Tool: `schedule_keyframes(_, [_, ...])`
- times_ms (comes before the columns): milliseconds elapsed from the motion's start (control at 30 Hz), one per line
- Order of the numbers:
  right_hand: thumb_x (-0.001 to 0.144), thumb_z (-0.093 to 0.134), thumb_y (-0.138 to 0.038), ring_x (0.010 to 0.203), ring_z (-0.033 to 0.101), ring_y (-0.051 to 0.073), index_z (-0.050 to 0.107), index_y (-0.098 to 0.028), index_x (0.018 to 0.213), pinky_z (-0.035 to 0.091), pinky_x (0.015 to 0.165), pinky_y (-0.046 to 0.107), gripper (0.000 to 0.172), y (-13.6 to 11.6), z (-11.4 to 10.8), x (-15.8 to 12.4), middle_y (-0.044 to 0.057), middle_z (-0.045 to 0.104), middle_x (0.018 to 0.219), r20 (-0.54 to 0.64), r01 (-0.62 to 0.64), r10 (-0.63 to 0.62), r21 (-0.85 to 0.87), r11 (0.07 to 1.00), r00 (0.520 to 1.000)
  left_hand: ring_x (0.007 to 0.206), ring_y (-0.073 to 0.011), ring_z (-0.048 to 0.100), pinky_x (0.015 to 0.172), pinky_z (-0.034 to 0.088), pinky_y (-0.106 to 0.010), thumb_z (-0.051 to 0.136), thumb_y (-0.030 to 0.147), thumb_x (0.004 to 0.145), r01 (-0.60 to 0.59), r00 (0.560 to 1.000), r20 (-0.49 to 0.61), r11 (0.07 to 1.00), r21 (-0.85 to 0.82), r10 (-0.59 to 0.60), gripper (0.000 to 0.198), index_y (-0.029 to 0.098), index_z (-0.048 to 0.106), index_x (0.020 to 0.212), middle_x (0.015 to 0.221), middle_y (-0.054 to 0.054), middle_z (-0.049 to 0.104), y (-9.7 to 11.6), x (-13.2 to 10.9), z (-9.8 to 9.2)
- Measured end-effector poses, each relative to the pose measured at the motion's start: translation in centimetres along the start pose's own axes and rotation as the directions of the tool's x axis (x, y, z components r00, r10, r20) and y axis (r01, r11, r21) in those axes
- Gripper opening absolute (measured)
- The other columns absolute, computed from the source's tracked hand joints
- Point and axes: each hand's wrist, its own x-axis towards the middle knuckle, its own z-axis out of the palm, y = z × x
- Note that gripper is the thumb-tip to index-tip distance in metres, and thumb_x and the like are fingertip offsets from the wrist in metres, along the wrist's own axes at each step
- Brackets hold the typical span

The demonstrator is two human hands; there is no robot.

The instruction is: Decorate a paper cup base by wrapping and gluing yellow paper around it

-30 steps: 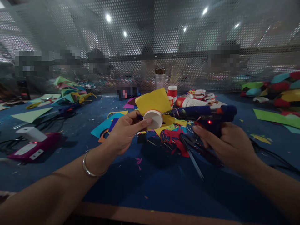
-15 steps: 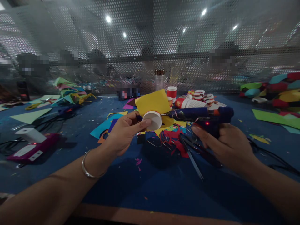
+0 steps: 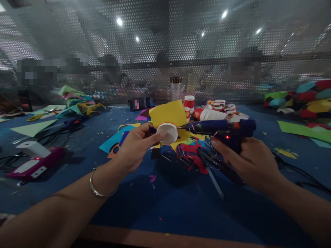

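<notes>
Between thumb and fingers, my left hand (image 3: pixel 138 143) holds a round white cup piece (image 3: pixel 170 133) with a red edge, its pale inside facing me. Yellow paper (image 3: pixel 168 113) stands up right behind the piece; whether they are joined I cannot tell. My right hand (image 3: pixel 249 156) is wrapped round the handle of a dark blue glue gun (image 3: pixel 214 126) with a small red light. The gun points left, and its nozzle meets or nearly meets the right edge of the cup piece. Below the gun lie scissors (image 3: pixel 212 177) and red paper scraps (image 3: pixel 198 156).
Paper cups (image 3: pixel 212 114) and a lidded bottle (image 3: pixel 176 89) stand or lie behind my hands. A purple power strip (image 3: pixel 38 165) with a white plug and cables is at left. Coloured paper (image 3: pixel 77 103) is heaped at back left, more at right. A perforated metal screen (image 3: pixel 144 44) rises behind.
The glue gun and my right hand have shifted very slightly left and down. My left hand and the cup piece have barely moved.
</notes>
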Motion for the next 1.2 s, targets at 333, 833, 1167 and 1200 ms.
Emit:
schedule_keyframes(333, [0.090,0.053,-0.047,0.039,0.037,0.018,0.042,-0.029,0.048,0.025,0.046,0.033,0.047,-0.61,-0.26,-0.02,-0.001,0.038,0.041,0.033,-0.051,0.052,-0.028,0.998,0.998,0.080,-0.0160,0.066,0.080,0.052,-0.031,0.098,0.035,0.060,-0.004,1.000,-0.018,1.000,-0.016,0.004,0.039,0.016,0.074,0.084,0.084,-0.002,0.074,0.11,-0.02,0.10])
schedule_keyframes(833, [0.087,0.056,-0.042,0.045,0.047,0.020,0.052,-0.027,0.055,0.029,0.049,0.033,0.035,-0.51,-0.10,0.02,0.000,0.045,0.047,0.000,-0.035,0.035,-0.003,0.999,0.999,0.083,-0.0159,0.069,0.077,0.053,-0.027,0.100,0.036,0.056,0.016,0.999,-0.038,0.998,-0.066,-0.018,0.043,0.015,0.077,0.086,0.087,-0.003,0.078,0.51,-0.09,0.38])
schedule_keyframes(1167, [0.087,0.056,-0.043,0.040,0.041,0.017,0.041,-0.028,0.049,0.032,0.047,0.033,0.043,-0.55,-0.21,-0.05,-0.001,0.039,0.041,0.016,-0.024,0.024,0.005,1.000,1.000,0.078,-0.0159,0.068,0.072,0.053,-0.028,0.098,0.032,0.061,0.015,0.999,-0.042,0.998,-0.067,-0.017,0.039,0.014,0.077,0.088,0.087,-0.005,0.077,0.46,-0.16,0.26])
schedule_keyframes(1200, [0.087,0.056,-0.044,0.040,0.042,0.017,0.041,-0.028,0.048,0.032,0.047,0.033,0.044,-0.58,-0.21,-0.05,-0.001,0.039,0.040,0.008,-0.034,0.033,0.004,0.999,0.999,0.078,-0.0160,0.068,0.072,0.054,-0.028,0.098,0.032,0.060,0.014,0.999,-0.041,0.997,-0.073,-0.017,0.039,0.014,0.076,0.087,0.086,-0.005,0.077,0.48,-0.16,0.28])
